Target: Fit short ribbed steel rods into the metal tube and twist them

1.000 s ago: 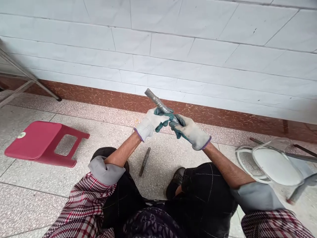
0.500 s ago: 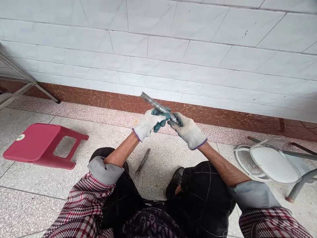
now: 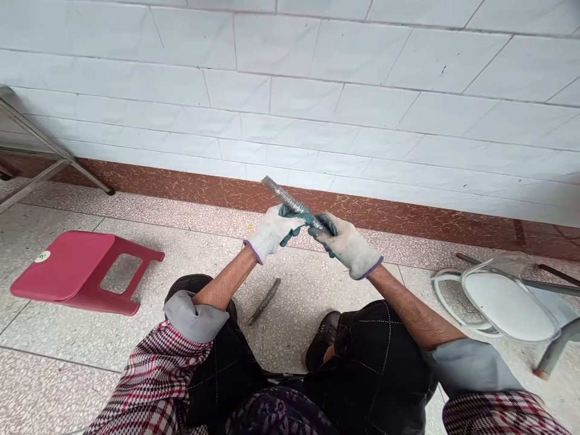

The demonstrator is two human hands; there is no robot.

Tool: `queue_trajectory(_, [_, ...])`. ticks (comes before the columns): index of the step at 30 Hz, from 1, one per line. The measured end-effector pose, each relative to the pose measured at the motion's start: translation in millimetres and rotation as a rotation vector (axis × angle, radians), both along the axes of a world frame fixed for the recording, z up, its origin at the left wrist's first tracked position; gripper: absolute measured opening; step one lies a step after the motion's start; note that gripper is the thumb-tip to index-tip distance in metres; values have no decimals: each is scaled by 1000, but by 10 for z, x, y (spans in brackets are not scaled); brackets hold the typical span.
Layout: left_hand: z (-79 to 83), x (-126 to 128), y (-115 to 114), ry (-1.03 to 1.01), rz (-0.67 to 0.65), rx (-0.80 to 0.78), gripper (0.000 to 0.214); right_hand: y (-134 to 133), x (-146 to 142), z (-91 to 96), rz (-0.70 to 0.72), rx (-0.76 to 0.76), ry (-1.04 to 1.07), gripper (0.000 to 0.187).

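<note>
Both my hands wear white gloves with green palms and grip one grey threaded metal rod (image 3: 286, 197), held in the air above the floor, its free end slanting up and to the left. My left hand (image 3: 273, 230) is closed round the rod's middle. My right hand (image 3: 348, 244) is wrapped round its lower end, close against the left. A second short dark rod (image 3: 264, 300) lies on the speckled floor between my knees.
A red plastic stool (image 3: 75, 269) lies tipped on the floor at left. A white chair (image 3: 505, 299) lies overturned at right. Metal legs (image 3: 54, 157) stand at far left. A white tiled wall with a brown skirting (image 3: 181, 181) runs just ahead.
Both hands keep their grip on the rod and shift slightly together; the rod's tilt changes a little. The view has drifted slightly. The rod on the floor has not moved.
</note>
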State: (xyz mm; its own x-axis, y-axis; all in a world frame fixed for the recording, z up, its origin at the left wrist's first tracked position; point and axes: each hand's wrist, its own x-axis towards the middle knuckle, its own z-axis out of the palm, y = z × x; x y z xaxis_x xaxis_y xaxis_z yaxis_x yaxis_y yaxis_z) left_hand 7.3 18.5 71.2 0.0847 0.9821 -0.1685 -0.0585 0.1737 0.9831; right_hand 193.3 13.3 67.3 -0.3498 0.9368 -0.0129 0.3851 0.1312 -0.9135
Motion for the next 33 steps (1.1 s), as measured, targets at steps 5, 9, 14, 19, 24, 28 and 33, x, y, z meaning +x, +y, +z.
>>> queue_trajectory(5, [73, -114, -42, -189, -237, 50, 46, -79, 29, 126, 191, -195, 232, 40])
queue_trajectory(9, [43, -81, -28, -89, -138, 47, 38, -26, 60, 74, 208, -158, 127, 36])
queue_trajectory(14, [8, -23, -12, -37, -100, 29, 29, -29, 23, 0, 10, -1, 6, 23])
queue_trajectory(19, [91, -71, -56, -210, -220, 34, 34, -103, 46, 137, 274, -244, 240, 40])
queue_trajectory(24, [39, 30, -22, -25, -60, 7, 20, -58, 36, 34, 11, 41, -54, 24])
queue_trajectory(28, [39, 38, -11, -131, -159, 8, 35, -76, -31, 0, -9, -8, 71, 26])
queue_trajectory(33, [82, -57, -42, -155, -203, 33, 41, -97, -28, 121, 34, -158, 297, 37])
